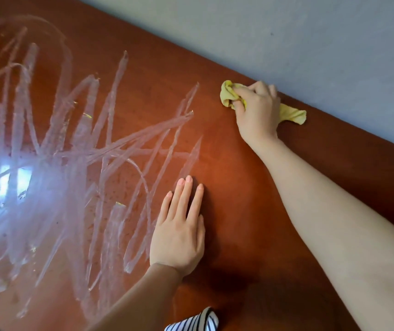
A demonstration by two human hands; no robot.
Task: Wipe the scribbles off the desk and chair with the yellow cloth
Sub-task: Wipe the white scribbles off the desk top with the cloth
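An ordinary indoor room, a home or an office, though which one cannot be told: a glossy reddish-brown wooden desk [251, 211] stands flush against a plain pale grey-blue painted wall [310, 44], and a bright patch of light [12, 180] reflects in its polished top

Left hand [179, 232]: lower centre of the frame, palm down and flat on the table [251, 199], my fingers [183, 199] straight and close together, pointing up the frame.
Left forearm [143, 295]: comes in from the bottom edge, slanting up and right to the wrist.
Right hand [255, 111]: upper centre-right, knuckles up, gripping the bunched yellow cloth [291, 114].
Right forearm [334, 211]: bare, stretched from the lower right corner up to the wrist.
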